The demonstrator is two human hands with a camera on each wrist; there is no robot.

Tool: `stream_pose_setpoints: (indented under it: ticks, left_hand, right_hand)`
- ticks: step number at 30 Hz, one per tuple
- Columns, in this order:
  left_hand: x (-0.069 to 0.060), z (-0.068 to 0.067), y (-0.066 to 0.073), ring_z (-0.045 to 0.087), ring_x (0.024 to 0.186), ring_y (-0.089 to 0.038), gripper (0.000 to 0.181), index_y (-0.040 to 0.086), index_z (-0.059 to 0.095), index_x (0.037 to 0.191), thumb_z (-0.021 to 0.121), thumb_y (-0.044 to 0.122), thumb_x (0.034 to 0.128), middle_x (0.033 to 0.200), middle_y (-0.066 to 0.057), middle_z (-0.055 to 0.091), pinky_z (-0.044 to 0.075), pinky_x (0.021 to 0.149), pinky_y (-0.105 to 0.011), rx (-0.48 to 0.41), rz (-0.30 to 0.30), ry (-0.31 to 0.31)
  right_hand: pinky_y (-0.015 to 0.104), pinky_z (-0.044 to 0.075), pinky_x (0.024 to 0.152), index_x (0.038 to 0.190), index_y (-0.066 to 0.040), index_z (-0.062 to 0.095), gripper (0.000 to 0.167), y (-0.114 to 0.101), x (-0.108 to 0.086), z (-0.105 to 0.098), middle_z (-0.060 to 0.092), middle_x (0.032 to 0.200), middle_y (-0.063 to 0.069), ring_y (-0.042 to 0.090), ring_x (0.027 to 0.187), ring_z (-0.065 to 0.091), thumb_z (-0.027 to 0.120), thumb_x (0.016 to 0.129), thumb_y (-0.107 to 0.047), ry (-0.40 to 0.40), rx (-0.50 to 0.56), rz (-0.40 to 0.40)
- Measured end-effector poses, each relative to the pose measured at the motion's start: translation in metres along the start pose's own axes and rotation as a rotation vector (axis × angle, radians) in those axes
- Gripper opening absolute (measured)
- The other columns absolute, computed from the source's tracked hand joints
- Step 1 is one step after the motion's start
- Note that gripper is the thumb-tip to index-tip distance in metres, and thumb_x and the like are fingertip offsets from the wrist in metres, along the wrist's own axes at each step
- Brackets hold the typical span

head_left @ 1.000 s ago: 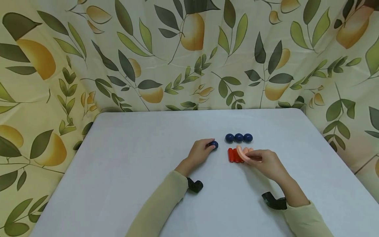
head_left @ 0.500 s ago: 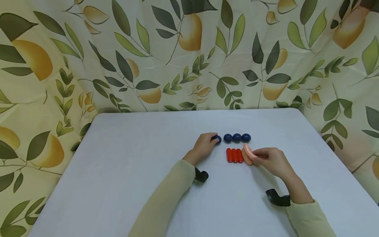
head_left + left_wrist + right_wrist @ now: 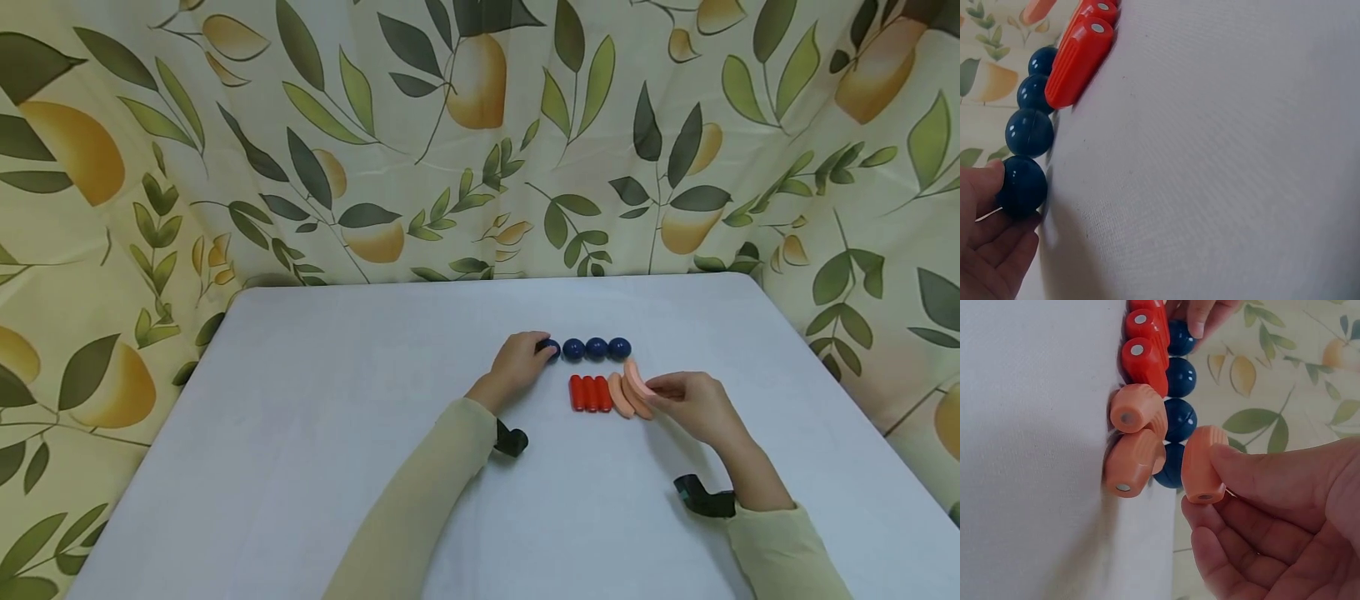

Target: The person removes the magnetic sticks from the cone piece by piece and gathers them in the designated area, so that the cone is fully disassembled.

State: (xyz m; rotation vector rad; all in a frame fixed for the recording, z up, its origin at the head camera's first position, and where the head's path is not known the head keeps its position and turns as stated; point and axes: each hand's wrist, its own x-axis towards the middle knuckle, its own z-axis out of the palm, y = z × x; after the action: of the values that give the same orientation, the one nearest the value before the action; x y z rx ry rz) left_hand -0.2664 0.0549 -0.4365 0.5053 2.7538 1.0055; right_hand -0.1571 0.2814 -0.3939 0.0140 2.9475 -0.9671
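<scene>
My left hand (image 3: 517, 364) holds a dark blue ball (image 3: 1022, 187) at the left end of a row of blue balls (image 3: 596, 349). Whether it touches its neighbour I cannot tell. My right hand (image 3: 696, 408) pinches a peach curved magnetic rod (image 3: 1204, 465) between thumb and fingers, raised off the table. Below and left of it, two similar peach curved rods (image 3: 621, 396) lie side by side. They continue a line of three short red magnetic rods (image 3: 590, 393) lying in front of the balls. Silvery magnet ends show on the rods in the right wrist view.
A white-covered table (image 3: 337, 417) carries all the pieces. Behind it hangs a cloth (image 3: 480, 167) with leaf and fruit print. Dark wrist cameras (image 3: 705, 497) sit on both wrists.
My left hand has pushed its blue ball back and right, into line with the other balls. My right hand has carried its peach rod rightward, away from above the red rods.
</scene>
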Motion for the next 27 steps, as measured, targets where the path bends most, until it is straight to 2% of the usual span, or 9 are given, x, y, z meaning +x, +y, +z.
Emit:
stream_pose_setpoints:
  ticks: [4, 6, 11, 15, 21, 26, 27]
  left_hand:
    - [0.001, 0.001, 0.000, 0.049, 0.116, -0.015, 0.040, 0.009, 0.053, 0.129, 0.051, 0.029, 0.0948, 0.125, -0.003, 0.056, 0.036, 0.096, -0.027, -0.005, 0.001, 0.008]
    - [0.002, 0.001, -0.003, 0.048, 0.117, -0.015, 0.040, 0.008, 0.053, 0.130, 0.049, 0.030, 0.0957, 0.125, -0.004, 0.056, 0.036, 0.097, -0.028, -0.036, -0.002, 0.022]
    - [-0.005, -0.004, -0.020, 0.049, 0.116, -0.015, 0.042, 0.006, 0.051, 0.130, 0.045, 0.031, 0.0977, 0.124, -0.005, 0.057, 0.038, 0.095, -0.029, -0.198, -0.009, 0.096]
    - [-0.024, -0.016, -0.044, 0.054, 0.109, -0.014, 0.040, 0.003, 0.054, 0.127, 0.046, 0.028, 0.0974, 0.120, -0.005, 0.059, 0.042, 0.090, -0.027, -0.310, 0.000, 0.169]
    - [-0.056, -0.045, -0.075, 0.056, 0.103, -0.014, 0.038, 0.003, 0.056, 0.124, 0.048, 0.027, 0.0966, 0.115, -0.004, 0.061, 0.046, 0.084, -0.031, -0.445, -0.040, 0.287]
    - [-0.076, -0.065, -0.097, 0.057, 0.106, -0.018, 0.034, -0.002, 0.056, 0.122, 0.050, 0.018, 0.0960, 0.117, -0.009, 0.061, 0.045, 0.087, -0.032, -0.515, -0.015, 0.365]
    - [-0.081, -0.069, -0.098, 0.057, 0.107, -0.021, 0.032, -0.005, 0.056, 0.121, 0.050, 0.014, 0.0957, 0.117, -0.012, 0.060, 0.045, 0.087, -0.033, -0.525, -0.004, 0.377]
  right_hand:
    - [0.042, 0.051, 0.069, 0.103, 0.008, 0.065, 0.027, 0.000, 0.000, 0.000, 0.065, 0.093, 0.020, 0.028, 0.081, 0.058, 0.067, 0.083, -0.010, 0.014, -0.009, 0.011]
    - [0.043, 0.051, 0.070, 0.103, 0.008, 0.065, 0.027, 0.001, -0.001, -0.001, 0.065, 0.093, 0.020, 0.030, 0.082, 0.059, 0.067, 0.083, -0.010, 0.021, -0.013, 0.002]
    - [0.043, 0.050, 0.071, 0.103, 0.010, 0.064, 0.029, 0.001, 0.000, -0.003, 0.064, 0.095, 0.023, 0.034, 0.085, 0.059, 0.066, 0.084, -0.012, 0.010, -0.017, -0.014]
    - [0.044, 0.049, 0.072, 0.103, 0.010, 0.064, 0.031, 0.004, 0.002, -0.002, 0.063, 0.096, 0.024, 0.034, 0.087, 0.057, 0.066, 0.084, -0.014, -0.020, -0.023, 0.036]
    - [0.048, 0.046, 0.074, 0.103, 0.011, 0.063, 0.033, 0.017, 0.008, -0.004, 0.062, 0.098, 0.025, 0.038, 0.092, 0.054, 0.065, 0.085, -0.016, -0.067, -0.058, 0.066]
    - [0.049, 0.045, 0.074, 0.101, 0.011, 0.063, 0.030, 0.024, 0.012, -0.005, 0.063, 0.095, 0.023, 0.037, 0.090, 0.055, 0.065, 0.084, -0.014, -0.105, -0.071, 0.058]
    - [0.049, 0.045, 0.075, 0.101, 0.011, 0.063, 0.030, 0.025, 0.012, -0.005, 0.063, 0.095, 0.023, 0.037, 0.089, 0.055, 0.065, 0.084, -0.014, -0.108, -0.075, 0.055]
